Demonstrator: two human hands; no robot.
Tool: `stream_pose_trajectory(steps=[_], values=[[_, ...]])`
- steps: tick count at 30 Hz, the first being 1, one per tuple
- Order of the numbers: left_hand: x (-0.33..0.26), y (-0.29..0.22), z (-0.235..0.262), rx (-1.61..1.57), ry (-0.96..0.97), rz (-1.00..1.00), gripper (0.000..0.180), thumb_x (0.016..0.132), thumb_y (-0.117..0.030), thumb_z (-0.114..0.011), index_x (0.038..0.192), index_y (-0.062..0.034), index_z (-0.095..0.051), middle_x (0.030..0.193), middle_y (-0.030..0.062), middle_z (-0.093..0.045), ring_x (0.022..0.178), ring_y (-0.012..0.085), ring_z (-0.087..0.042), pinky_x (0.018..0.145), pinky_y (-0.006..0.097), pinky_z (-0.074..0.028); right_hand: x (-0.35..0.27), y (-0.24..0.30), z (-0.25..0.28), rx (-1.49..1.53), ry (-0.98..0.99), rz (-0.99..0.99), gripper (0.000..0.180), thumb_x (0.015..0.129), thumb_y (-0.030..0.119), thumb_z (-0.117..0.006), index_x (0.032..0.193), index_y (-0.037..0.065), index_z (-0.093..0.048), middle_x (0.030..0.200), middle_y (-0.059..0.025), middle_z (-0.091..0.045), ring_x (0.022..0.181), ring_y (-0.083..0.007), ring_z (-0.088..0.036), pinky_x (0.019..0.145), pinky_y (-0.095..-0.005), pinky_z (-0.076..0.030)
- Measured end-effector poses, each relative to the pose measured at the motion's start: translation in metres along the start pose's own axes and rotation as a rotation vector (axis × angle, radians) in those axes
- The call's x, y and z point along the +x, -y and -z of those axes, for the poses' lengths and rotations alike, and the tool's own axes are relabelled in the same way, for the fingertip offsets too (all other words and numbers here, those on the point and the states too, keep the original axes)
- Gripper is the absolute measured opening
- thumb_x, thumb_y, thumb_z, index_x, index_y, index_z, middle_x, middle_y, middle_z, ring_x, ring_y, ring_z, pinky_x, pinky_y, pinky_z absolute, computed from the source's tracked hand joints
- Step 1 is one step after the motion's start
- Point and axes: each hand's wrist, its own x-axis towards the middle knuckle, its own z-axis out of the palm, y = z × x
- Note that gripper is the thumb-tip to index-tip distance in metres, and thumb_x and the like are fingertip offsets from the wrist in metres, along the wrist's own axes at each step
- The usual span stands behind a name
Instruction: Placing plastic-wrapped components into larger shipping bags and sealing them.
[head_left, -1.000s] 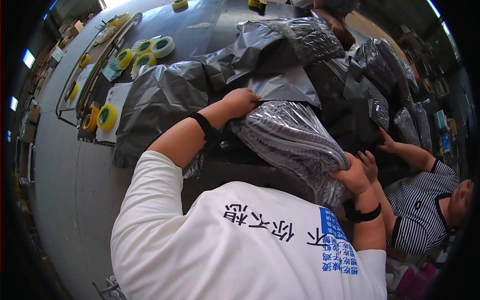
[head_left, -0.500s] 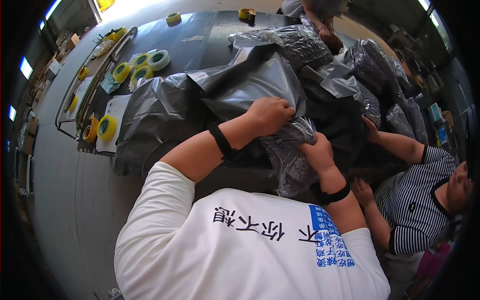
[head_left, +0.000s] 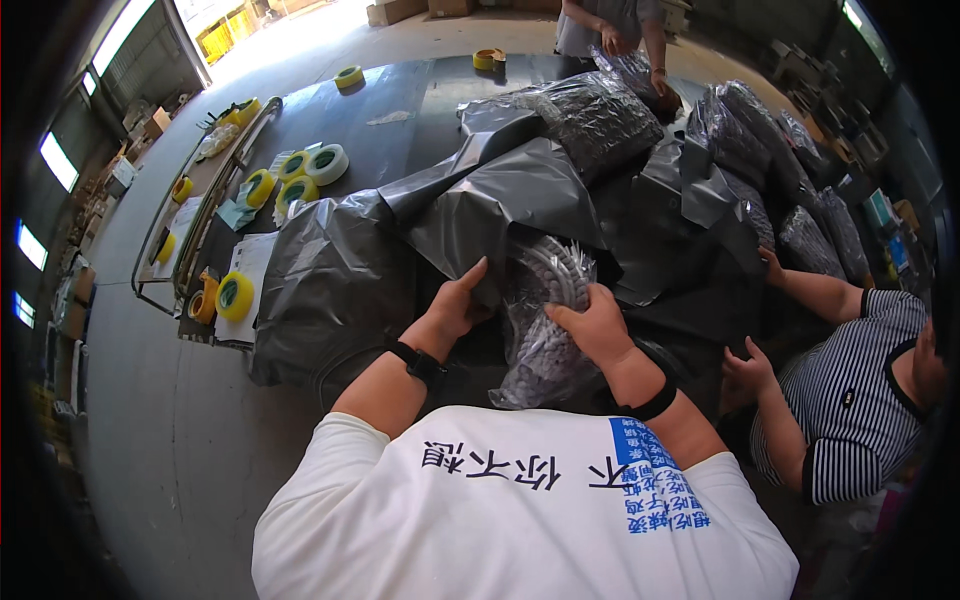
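My right hand is closed on a clear plastic bag, its thumb across the front. Inside the bag lies a bundle of grey, knobbly strips with curved ends at the top. The top of this bag sits under the mouth of a large dark grey plastic bag. My left hand pinches the near left edge of that grey bag, thumb in front, the other fingers partly hidden. A full dark grey bag stands just left of my left hand.
Tape rolls and papers lie on the table at the left. Clear-wrapped dark packages are piled at the back and right. A person in a striped shirt sits at my right; another person handles packages across the table.
My left hand has moved left and nearer, from the top of the grey bag to its edge. My right hand has shifted left with the clear bag, and more of its contents show.
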Motion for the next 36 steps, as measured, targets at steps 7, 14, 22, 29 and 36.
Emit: stream_pose_trajectory(steps=[7, 14, 22, 29, 36], values=[[-0.011, 0.01, 0.037, -0.193, 0.17, 0.174, 0.032, 0.096, -0.022, -0.049, 0.113, 0.0027, -0.061, 0.109, 0.014, -0.066, 0.1, 0.0269, -0.063, 0.093, 0.043, -0.048, 0.04, -0.021, 0.033, 0.093, 0.293, -0.254, 0.085, 0.077, 0.045, -0.074, 0.141, 0.004, -0.037, 0.136, -0.0251, -0.046, 0.124, -0.0376, -0.048, 0.105, -0.0416, -0.038], [-0.011, 0.019, 0.049, -0.107, 0.017, 0.206, 0.033, 0.098, -0.02, -0.045, 0.114, 0.0043, -0.059, 0.113, 0.0159, -0.065, 0.103, 0.0278, -0.062, 0.098, 0.042, -0.045, 0.105, -0.094, 0.001, -0.15, -0.095, -0.047, 0.085, 0.075, 0.031, -0.073, 0.145, 0.004, -0.033, 0.134, -0.0226, -0.051, 0.119, -0.0365, -0.052, 0.101, -0.0405, -0.041], [-0.038, 0.033, 0.058, 0.002, -0.096, 0.099, 0.027, 0.099, -0.019, -0.051, 0.117, 0.0002, -0.056, 0.109, 0.0121, -0.064, 0.095, 0.0286, -0.064, 0.085, 0.045, -0.052, 0.083, -0.13, 0.001, -0.126, 0.128, 0.087, 0.017, 0.084, 0.012, -0.05, 0.085, -0.002, -0.06, 0.085, -0.0261, -0.062, 0.086, -0.0422, -0.061, 0.074, -0.0453, -0.047], [-0.159, 0.027, 0.06, 0.25, 0.015, 0.275, 0.024, 0.1, -0.019, -0.051, 0.116, -0.0028, -0.059, 0.105, 0.0089, -0.065, 0.09, 0.0204, -0.064, 0.082, 0.036, -0.053, -0.058, -0.127, 0.046, 0.252, 0.351, 0.002, 0.014, 0.091, 0.009, -0.052, 0.091, -0.002, -0.06, 0.081, -0.0184, -0.064, 0.076, -0.0265, -0.062, 0.072, -0.0338, -0.048], [-0.118, 0.078, 0.084, 1.125, 0.492, -0.43, 0.031, 0.101, -0.023, -0.046, 0.121, -0.0032, -0.058, 0.1, 0.0088, -0.065, 0.088, 0.0174, -0.063, 0.079, 0.03, -0.05, -0.056, -0.13, 0.012, 0.792, 0.402, -0.258, 0.023, 0.099, 0.008, -0.042, 0.118, 0.003, -0.055, 0.11, -0.0041, -0.061, 0.097, -0.0107, -0.055, 0.087, -0.0239, -0.043]])
